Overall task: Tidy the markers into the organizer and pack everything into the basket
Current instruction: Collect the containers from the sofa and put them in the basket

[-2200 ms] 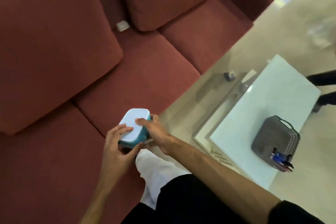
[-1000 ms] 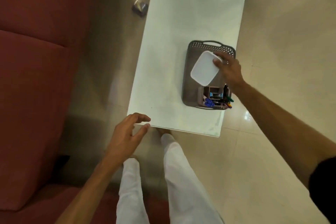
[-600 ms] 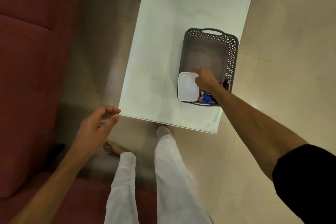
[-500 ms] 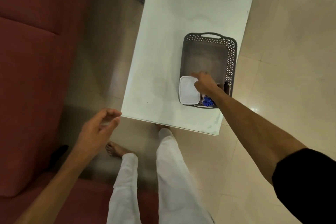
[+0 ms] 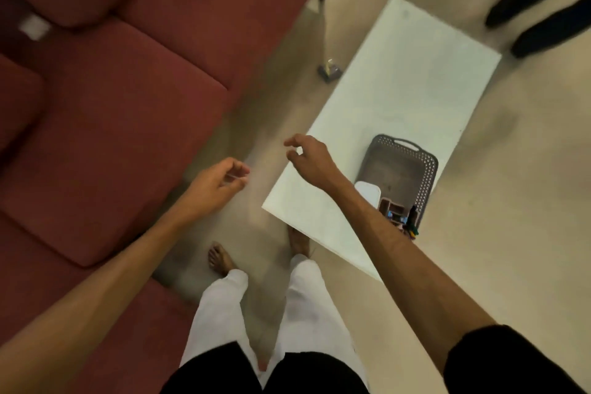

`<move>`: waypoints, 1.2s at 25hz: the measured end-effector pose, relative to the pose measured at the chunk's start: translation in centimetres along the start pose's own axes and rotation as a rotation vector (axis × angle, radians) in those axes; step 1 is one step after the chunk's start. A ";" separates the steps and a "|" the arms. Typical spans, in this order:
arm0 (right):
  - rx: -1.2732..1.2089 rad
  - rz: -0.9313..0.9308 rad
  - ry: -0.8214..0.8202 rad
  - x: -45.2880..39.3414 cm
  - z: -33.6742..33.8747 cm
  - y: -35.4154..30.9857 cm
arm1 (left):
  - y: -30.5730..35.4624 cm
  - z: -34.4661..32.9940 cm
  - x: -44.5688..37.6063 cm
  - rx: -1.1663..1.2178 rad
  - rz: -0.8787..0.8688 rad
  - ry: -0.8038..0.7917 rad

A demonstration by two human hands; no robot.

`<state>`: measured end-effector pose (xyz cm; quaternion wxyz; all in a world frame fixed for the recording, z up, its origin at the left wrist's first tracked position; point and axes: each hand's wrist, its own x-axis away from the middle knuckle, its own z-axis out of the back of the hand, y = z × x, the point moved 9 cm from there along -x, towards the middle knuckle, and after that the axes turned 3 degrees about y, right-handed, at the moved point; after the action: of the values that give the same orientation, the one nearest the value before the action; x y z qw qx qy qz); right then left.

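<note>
The far half of the basket (image 5: 396,169) lies open; white box (image 5: 369,192) and organizer (image 5: 395,209) fill the near end.

My 2 hands hung free with loosely curled fingers, the left hand (image 5: 220,182) over the floor, the right hand (image 5: 311,161) above the white surface (image 5: 399,99). The grey basket (image 5: 428,169) on it held a white box (image 5: 367,192) beside the organizer (image 5: 395,209) with markers (image 5: 411,229). A red sofa (image 5: 112,121) stood at my left.
</note>
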<state>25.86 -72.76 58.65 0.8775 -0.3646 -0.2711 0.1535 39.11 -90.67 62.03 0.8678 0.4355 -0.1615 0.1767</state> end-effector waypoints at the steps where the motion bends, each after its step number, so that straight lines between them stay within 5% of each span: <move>1: 0.005 0.023 -0.007 0.3 -0.5 -3.1 | -0.1 1.6 0.8 -0.024 -0.027 -0.013; 9: -0.024 0.065 -0.035 2.2 -7.5 -20.0 | -8.1 19.7 10.2 -0.029 -0.016 0.111; 14: -0.115 -0.053 -0.054 2.0 -10.1 -21.2 | -14.3 25.6 11.9 0.005 0.065 0.135; 30: -0.251 -0.483 0.092 -15.5 4.9 -4.7 | -3.1 22.0 -23.6 -0.150 0.016 -0.293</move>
<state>10.86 -80.49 59.31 0.8481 -0.4018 -0.3270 -0.1114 16.84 -114.16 62.14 0.8636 0.3891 -0.3027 0.1055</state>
